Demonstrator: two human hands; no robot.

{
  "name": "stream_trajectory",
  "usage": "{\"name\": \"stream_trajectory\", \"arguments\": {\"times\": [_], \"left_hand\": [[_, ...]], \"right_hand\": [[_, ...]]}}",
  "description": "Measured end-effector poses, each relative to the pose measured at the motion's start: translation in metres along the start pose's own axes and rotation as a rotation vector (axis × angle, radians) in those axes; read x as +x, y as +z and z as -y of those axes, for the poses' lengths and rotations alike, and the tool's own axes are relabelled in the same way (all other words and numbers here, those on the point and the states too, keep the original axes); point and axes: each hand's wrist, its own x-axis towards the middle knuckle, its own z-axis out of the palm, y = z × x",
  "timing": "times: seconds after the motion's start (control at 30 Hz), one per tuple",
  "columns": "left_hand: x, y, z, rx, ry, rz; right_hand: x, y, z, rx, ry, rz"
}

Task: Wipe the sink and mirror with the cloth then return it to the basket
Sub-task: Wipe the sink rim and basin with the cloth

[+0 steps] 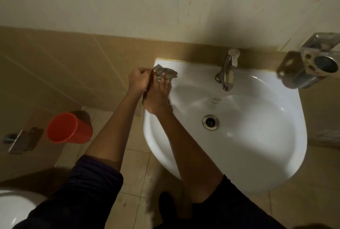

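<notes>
A white wall-mounted sink (pixel 248 146) fills the right half of the head view, with a drain at its bottom. A grey-green cloth (pixel 166 72) lies bunched on the sink's back left rim. My right hand (pixel 158 94) presses flat on the cloth, fingers spread over it. My left hand (pixel 138 79) sits just left of it, fingers closed on the cloth's left edge. No mirror or basket is in view.
A metal tap (pixel 227 68) stands at the sink's back. A metal soap and cup holder (pixel 309 70) juts from the wall at right. An orange bucket (pixel 69 128) sits on the floor at left, a toilet roll holder (pixel 22 141) beside it, a toilet (pixel 12 208) bottom left.
</notes>
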Motion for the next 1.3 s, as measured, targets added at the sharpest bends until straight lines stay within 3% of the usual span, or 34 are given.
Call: {"name": "stream_trajectory", "arguments": {"times": [0.17,0.37,0.47,0.6,0.73,0.9,0.97,1.07,1.2,1.3], "left_hand": [[-0.014,-0.007,0.004,0.299,-0.017,0.105],[-0.042,0.003,0.013,0.422,0.011,0.157],[-0.053,0.008,0.010,0.392,-0.011,0.167],[-0.063,0.015,0.011,0.512,0.045,0.088],[-0.065,0.020,0.019,0.583,0.115,0.026],[-0.059,0.024,0.025,0.649,0.148,0.032],[-0.060,0.025,0.022,0.748,0.181,0.009],[-0.062,0.028,0.020,0.790,0.231,0.008],[-0.060,0.032,0.026,0.746,0.272,-0.013],[-0.058,0.033,0.030,0.704,0.268,-0.037]], "right_hand": [[-0.043,0.009,0.023,0.064,0.031,0.074],[-0.124,0.019,0.018,0.301,0.153,0.155],[-0.155,0.016,0.002,0.029,0.020,0.126],[-0.200,0.012,-0.030,-0.097,-0.028,0.072],[-0.261,-0.017,-0.098,-0.245,-0.206,-0.137],[-0.285,-0.065,-0.204,-0.352,-0.165,-0.215],[-0.275,-0.081,-0.257,-0.424,-0.075,-0.163],[-0.250,-0.108,-0.329,-0.515,0.045,0.063],[-0.199,-0.137,-0.345,-0.697,-0.023,-0.003],[-0.157,-0.153,-0.341,-0.811,-0.200,0.024]]}}
